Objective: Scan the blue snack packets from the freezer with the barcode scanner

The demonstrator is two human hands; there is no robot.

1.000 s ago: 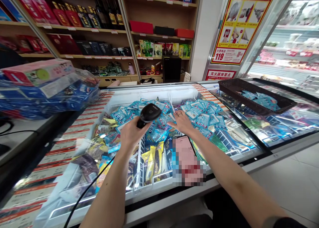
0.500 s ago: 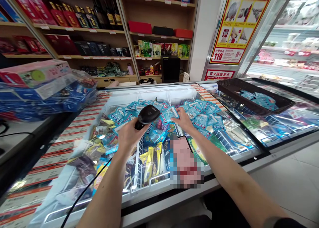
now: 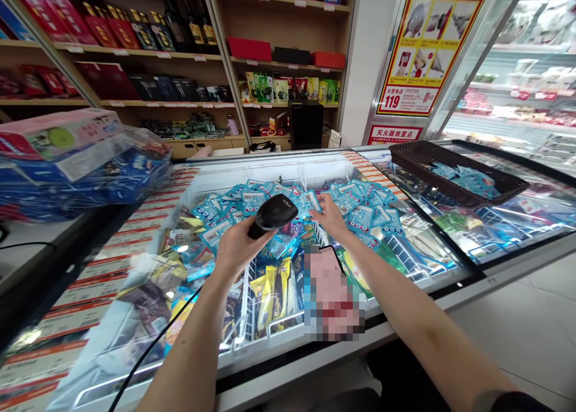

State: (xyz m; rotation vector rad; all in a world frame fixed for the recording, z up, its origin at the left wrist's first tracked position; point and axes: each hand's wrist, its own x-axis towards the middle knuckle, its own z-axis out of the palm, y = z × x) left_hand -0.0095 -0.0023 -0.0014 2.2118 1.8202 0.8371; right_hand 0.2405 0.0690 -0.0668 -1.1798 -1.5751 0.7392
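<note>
While my left hand (image 3: 237,245) grips the scanner (image 3: 275,213) and my right hand (image 3: 333,217) pinches a packet (image 3: 308,203), sloppy aim could read loose packets (image 3: 361,216) around it instead.

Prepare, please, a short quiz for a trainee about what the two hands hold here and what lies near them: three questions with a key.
1. Multiple choice: which hand holds the black plastic handheld scanner? A) left; B) right; C) both.

2. True or false: in this view, the dark brown rectangular basket is to the right of the flat phone with a pink screen.

3. Fill in one word: between its fingertips, the right hand holds the edge of a flat light-blue ____.

Key:
1. A, the left hand.
2. True.
3. packet.
</note>
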